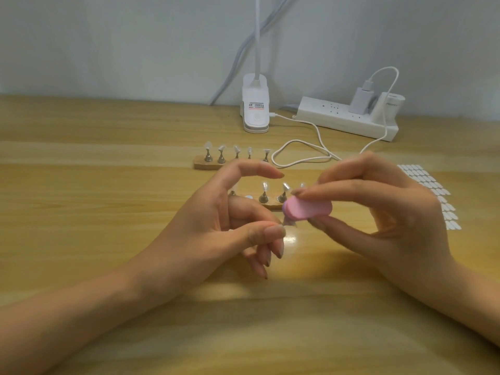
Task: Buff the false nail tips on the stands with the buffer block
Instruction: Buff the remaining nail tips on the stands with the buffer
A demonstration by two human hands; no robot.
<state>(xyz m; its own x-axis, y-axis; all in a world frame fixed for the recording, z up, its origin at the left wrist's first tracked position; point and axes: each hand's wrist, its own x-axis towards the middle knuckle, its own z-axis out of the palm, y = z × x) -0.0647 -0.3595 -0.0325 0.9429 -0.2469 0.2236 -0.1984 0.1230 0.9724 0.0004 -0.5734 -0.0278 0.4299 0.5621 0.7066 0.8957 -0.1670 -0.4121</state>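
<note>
Our left hand (213, 220) pinches a nail stand (289, 222), index finger arched above the grip; our right hand (400, 212) pinches the buffer block (311, 208) beside it.

A plain pale wall (108, 36) runs across the back above a light wooden counter (81, 185), its grain running side to side, with a soft patch of reflected light (290, 238) near the middle. At the counter's far edge stands a white clip lamp (255, 109), its thin neck rising out of view, a grey cord (232, 63) hanging down the wall behind it. Right of the lamp lies a white power strip (338, 117) with a white charger (359, 102) plugged in, and a white cable (303, 147) loops across the counter.
</note>
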